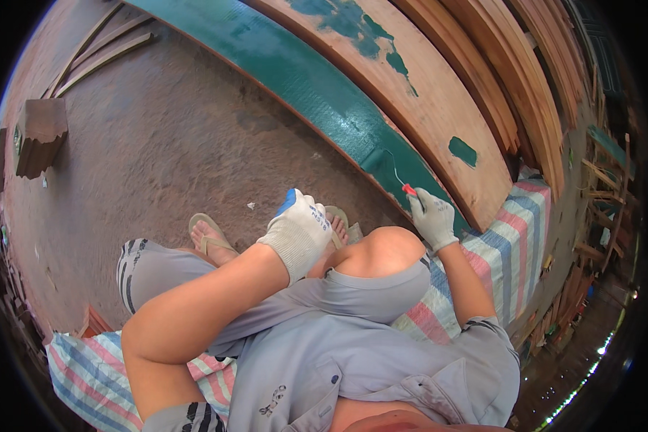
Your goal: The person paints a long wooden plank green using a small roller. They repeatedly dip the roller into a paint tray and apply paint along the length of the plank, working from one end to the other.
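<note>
My right hand [433,218], in a pale knit glove, is wrapped around the red handle of a small paint roller [409,189]. A thin bent wire runs from the handle to a green roller head [373,160], which rests on a long board [302,75]. Wet, glossy green paint covers this board's upper face. My left hand [299,225] is gloved too, with blue on its finger side. It is held above my legs, apart from the board, its fingers curled into a fist and no object showing in it.
Beside the green board lies a bare wooden board [428,101] with green patches. More stacked boards [511,65] stand farther right. A striped woven sheet [515,237] lies under the board ends. A wood block stack [43,137] and thin strips [104,54] are on the floor at left.
</note>
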Motion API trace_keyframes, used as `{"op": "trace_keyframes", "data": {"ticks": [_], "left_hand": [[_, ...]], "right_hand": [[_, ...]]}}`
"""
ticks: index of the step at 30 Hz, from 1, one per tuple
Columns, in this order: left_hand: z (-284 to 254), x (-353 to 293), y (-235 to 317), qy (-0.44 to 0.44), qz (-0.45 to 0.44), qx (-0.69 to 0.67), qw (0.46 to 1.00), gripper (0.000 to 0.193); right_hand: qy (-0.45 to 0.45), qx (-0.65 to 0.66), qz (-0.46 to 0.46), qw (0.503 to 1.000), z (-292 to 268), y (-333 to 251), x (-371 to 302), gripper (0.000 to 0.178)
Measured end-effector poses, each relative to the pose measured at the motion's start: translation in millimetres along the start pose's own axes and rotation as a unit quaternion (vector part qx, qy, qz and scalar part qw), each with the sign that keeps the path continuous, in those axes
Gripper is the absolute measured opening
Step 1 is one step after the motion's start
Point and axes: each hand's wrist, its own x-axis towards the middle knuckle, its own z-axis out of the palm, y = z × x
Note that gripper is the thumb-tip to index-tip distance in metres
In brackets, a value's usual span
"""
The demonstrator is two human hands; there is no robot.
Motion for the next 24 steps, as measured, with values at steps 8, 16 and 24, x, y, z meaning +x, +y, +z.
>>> {"op": "trace_keyframes", "data": {"ticks": [8, 16, 24], "left_hand": [[0.9, -6.5, -1.5, 0.024, -0.020, 0.003, 1.000, 0.016], [3.4, 4.4, -0.3, 0.012, -0.016, -0.022, 1.000, 0.023], [6.8, -8.8, -10.0, 0.018, -0.026, -0.068, 0.997, 0.028]], "right_hand": [[-0.048, 0.237, 0.131, 0.961, -30.4, -14.7, -7.3, 0.030], [-0.082, 0.284, 0.083, 0.952, -12.9, -45.6, 91.6, 0.045], [-0.040, 0.088, 0.071, 0.993, 3.1, -32.1, 112.3, 0.042]]}}
